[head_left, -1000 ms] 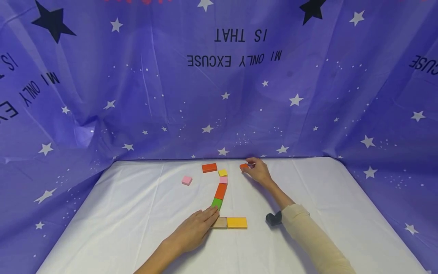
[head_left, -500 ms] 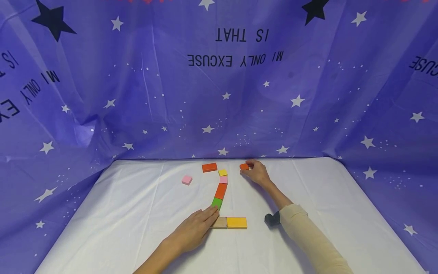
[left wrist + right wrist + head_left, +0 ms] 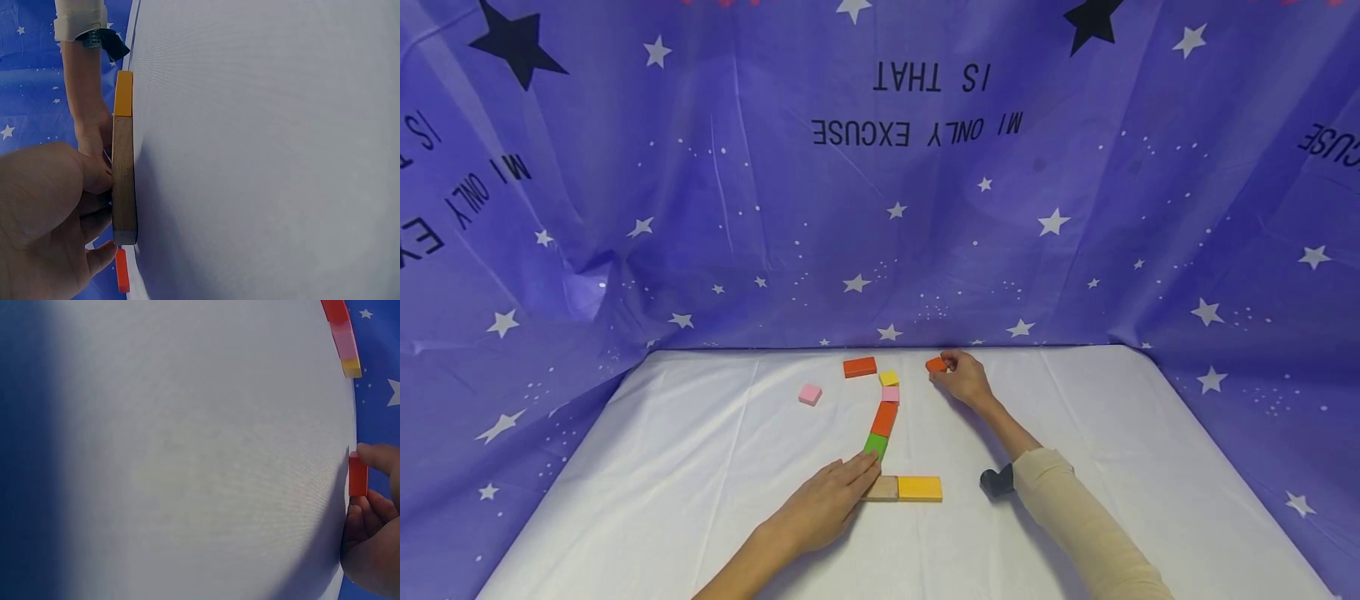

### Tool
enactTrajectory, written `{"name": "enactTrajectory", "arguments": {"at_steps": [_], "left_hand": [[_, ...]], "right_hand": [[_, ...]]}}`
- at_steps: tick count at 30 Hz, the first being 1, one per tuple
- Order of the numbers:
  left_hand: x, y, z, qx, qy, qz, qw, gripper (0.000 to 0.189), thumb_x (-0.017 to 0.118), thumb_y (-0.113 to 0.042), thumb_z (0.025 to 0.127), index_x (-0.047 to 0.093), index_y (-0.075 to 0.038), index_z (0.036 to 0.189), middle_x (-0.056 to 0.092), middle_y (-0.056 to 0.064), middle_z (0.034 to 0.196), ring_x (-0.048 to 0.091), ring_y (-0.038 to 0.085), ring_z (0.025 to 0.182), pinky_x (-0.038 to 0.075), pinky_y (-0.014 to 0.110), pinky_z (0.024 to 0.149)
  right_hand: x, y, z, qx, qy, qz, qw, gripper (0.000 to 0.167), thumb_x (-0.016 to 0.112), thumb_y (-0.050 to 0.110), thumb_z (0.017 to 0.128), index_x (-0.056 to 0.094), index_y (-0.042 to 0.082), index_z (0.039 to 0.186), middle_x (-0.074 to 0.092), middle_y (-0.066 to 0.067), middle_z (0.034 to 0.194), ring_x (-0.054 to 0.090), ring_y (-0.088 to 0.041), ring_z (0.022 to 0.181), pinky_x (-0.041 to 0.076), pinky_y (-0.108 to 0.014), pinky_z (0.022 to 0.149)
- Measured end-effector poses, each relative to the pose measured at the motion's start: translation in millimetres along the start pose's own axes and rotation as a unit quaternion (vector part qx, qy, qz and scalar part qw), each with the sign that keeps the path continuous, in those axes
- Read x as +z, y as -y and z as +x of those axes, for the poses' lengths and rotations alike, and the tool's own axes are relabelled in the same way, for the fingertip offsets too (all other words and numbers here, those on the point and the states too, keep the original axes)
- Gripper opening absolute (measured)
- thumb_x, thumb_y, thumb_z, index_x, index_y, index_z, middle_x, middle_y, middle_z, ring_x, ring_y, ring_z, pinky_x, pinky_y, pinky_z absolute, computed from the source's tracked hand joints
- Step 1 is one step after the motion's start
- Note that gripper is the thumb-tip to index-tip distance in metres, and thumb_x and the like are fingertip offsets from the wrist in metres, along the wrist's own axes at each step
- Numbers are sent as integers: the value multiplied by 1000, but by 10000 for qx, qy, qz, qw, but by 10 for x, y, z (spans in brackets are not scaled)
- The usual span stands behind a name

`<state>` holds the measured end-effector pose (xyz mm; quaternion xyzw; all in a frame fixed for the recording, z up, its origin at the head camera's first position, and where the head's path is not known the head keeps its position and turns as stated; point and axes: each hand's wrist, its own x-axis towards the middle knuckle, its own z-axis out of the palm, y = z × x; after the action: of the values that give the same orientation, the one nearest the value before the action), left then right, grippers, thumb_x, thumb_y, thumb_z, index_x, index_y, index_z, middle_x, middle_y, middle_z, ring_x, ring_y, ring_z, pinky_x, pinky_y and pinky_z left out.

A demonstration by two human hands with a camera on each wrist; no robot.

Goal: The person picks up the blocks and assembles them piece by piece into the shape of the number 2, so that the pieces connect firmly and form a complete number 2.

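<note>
My left hand [image 3: 826, 504] lies over the near end of a curved row of blocks, its fingers extended and fingertips at the green block [image 3: 876, 447]. Under those fingers, partly hidden, is a bare wooden block [image 3: 124, 181], which meets a yellow-orange block [image 3: 920, 488] end to end. From the green block the row runs back through a red-orange block [image 3: 884, 418], a pink block [image 3: 891, 393] and a small yellow block [image 3: 889, 378]. To the right of the row's far end, my right hand [image 3: 964, 379] pinches a small red-orange block [image 3: 358, 475] between thumb and fingers, low at the cloth.
A loose pink block [image 3: 809, 394] and a longer red-orange block [image 3: 860, 367] lie left of the row. Beside the right sleeve [image 3: 1078, 517] shows a dark heart-shaped piece [image 3: 997, 482]. A purple star-printed curtain [image 3: 880, 208] borders the white table [image 3: 647, 467].
My right hand shifts its fingers slightly on the small red-orange block, which stays almost in place. The left hand and the row of blocks stay still.
</note>
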<state>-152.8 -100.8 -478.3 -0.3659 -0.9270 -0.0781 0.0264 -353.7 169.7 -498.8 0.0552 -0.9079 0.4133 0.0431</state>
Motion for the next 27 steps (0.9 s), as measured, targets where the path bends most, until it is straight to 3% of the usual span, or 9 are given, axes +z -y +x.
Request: {"name": "enactTrajectory", "arguments": {"at_steps": [9,27], "left_hand": [[0,-2,1,28,-18,46,10000,44,55,-13,102,51,0,144,47,13,150,42,24,139,41,46,107],[9,7,-5,24,23,34,10000,45,55,-13,102,50,-1,145,45,13,151,41,24,140,40,46,108]], "right_hand": [[12,-25,4,-74,-91,-37,9999,43,79,14,83,67,-4,119,66,-15,101,57,-26,89,47,-37,77],[26,-45,4,-360,10,-91,9993,41,77,6,83,68,-4,122,66,-17,102,58,-28,91,50,-41,80]]}}
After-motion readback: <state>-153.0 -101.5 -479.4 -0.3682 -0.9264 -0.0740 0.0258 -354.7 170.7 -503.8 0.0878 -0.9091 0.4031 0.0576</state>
